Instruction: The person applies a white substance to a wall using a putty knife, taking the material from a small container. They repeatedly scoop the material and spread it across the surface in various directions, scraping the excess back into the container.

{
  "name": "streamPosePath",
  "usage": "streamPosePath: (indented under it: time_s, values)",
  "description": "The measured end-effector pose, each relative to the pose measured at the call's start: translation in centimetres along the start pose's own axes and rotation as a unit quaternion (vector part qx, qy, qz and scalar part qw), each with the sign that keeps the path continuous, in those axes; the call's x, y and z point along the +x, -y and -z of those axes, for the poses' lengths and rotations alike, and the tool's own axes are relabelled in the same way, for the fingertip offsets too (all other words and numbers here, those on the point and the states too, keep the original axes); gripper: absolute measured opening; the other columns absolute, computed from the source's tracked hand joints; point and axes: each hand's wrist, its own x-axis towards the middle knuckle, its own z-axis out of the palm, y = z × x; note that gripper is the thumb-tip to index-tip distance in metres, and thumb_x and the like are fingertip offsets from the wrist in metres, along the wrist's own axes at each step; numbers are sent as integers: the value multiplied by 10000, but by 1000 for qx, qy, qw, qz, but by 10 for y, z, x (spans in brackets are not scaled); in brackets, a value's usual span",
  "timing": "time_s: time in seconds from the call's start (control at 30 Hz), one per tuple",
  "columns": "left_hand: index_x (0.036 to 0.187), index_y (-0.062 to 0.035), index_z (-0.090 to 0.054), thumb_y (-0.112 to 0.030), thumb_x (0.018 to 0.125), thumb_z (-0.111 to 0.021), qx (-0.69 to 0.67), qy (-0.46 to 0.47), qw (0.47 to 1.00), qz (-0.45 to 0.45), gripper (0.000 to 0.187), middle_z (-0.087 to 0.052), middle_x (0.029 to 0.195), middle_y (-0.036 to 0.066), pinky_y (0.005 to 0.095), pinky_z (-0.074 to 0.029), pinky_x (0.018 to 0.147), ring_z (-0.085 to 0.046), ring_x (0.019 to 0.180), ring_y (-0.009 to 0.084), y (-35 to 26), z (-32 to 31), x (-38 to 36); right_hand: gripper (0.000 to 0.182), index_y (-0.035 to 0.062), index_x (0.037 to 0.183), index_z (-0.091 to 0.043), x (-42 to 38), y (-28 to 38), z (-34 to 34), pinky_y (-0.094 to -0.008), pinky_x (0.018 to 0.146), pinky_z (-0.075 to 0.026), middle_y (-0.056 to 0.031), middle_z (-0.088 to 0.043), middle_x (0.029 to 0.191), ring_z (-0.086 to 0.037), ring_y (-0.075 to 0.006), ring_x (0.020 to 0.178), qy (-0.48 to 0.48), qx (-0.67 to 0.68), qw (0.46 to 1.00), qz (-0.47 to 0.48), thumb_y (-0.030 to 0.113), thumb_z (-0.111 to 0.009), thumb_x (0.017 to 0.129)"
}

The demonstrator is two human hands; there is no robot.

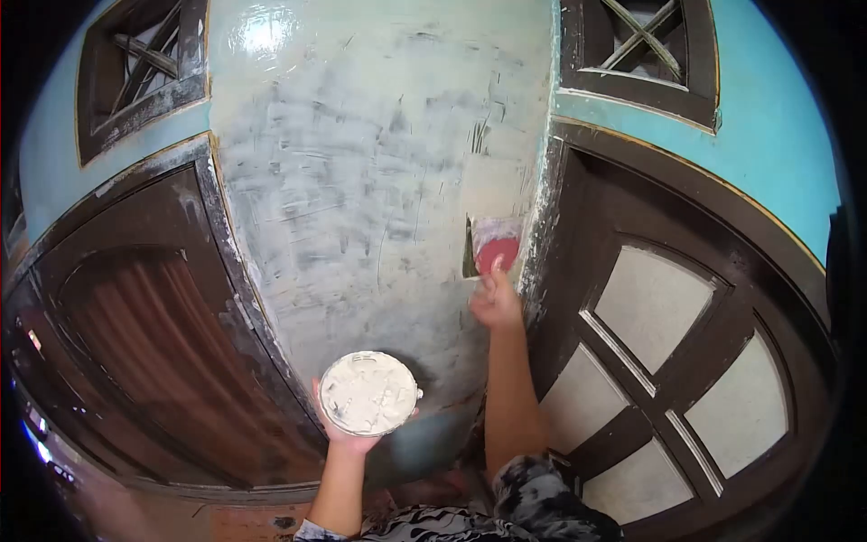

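Observation:
My left hand [350, 440] holds up a round tub of whitish paste [368, 393] from below, in front of the lower wall. Most of its fingers are hidden under the tub. My right hand [496, 300] grips a red scraper [497, 256], whose blade lies against the wall near the right door frame. Beside the blade's left edge is a narrow dark upright patch. The wall [352, 208] carries pale, smeared paste with grey streaks.
A brown wooden door [135, 334] stands at the left. At the right is a brown door with pale panels [655, 303]. Crossed-bar vents [149, 59] sit above both doors, set in turquoise wall [777, 99].

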Motion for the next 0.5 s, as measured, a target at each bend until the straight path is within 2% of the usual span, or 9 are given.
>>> streamPosePath:
  time_s: [0.07, 0.17, 0.2, 0.27, 0.3, 0.43, 0.47, 0.5]
  values:
    - [1519, -159, -413, -857, 805, -423, 33, 6, 999, 4, 999, -400, 1560, 191, 830, -283, 1010, -393, 1375, 540, 0, 2, 1, 269, 212, 988, -592, 2, 30, -41, -257, 486, -254, 95, -576, 823, -331, -64, 470, 33, 23, 997, 67, 477, -634, 971]
    - [1517, -158, -419, -853, 810, -422, 55, 3, 998, 4, 991, -399, 1562, 189, 831, -283, 1011, -398, 1375, 535, 1, -3, -3, 259, 223, 1024, -608, 44, 52, -40, -252, 493, -258, 97, -600, 866, -327, -54, 487, 1, 32, 999, 19, 469, -656, 959]
    - [1516, -158, -421, -853, 812, -422, 43, -6, 999, -1, 990, -397, 1564, 188, 831, -283, 1010, -401, 1374, 533, 1, -5, -3, 259, 223, 1024, -608, 53, 49, -28, -252, 493, -258, 97, -600, 866, -327, -54, 487, 2, 32, 999, 20, 469, -656, 959]
    - [1518, -156, -417, -855, 810, -423, 54, 8, 999, -1, 995, -395, 1567, 186, 834, -280, 1009, -398, 1377, 532, -2, 2, -6, 311, 237, 1053, -597, 61, 32, 2, -257, 504, -267, 117, -618, 927, -333, -61, 508, -12, -12, 998, -65, 497, -701, 919]
    - [1519, -156, -416, -855, 810, -423, 57, 15, 998, 0, 996, -394, 1567, 186, 836, -280, 1007, -397, 1376, 534, -3, 1, -8, 436, 232, 1066, -590, 54, 14, 12, -262, 505, -272, 127, -624, 934, -341, -72, 520, -17, -59, 998, -15, 574, -746, 846]
    - [1516, -153, -419, -853, 820, -422, 6, 3, 1000, -9, 987, -405, 1555, 195, 837, -308, 979, -408, 1345, 570, -3, 2, -12, 404, 214, 1018, -620, 28, -41, 49, -262, 501, -293, 131, -630, 873, -364, -75, 509, -174, -76, 981, -36, 596, -672, 897]
    - [1513, -151, -423, -852, 825, -424, -19, -12, 1000, -12, 983, -420, 1543, 204, 834, -330, 961, -421, 1319, 597, -4, 0, -13, 404, 214, 1018, -620, 25, -43, 55, -262, 501, -293, 131, -630, 873, -364, -75, 509, -172, -75, 982, -35, 596, -672, 897]
    - [1519, -157, -413, -856, 822, -421, -29, -3, 1000, -11, 987, -407, 1551, 205, 836, -322, 967, -412, 1325, 599, -4, -2, -14, 432, 215, 1007, -569, 25, -39, 63, -263, 481, -292, 98, -526, 791, -342, -87, 501, -120, -48, 991, -22, 614, -679, 883]
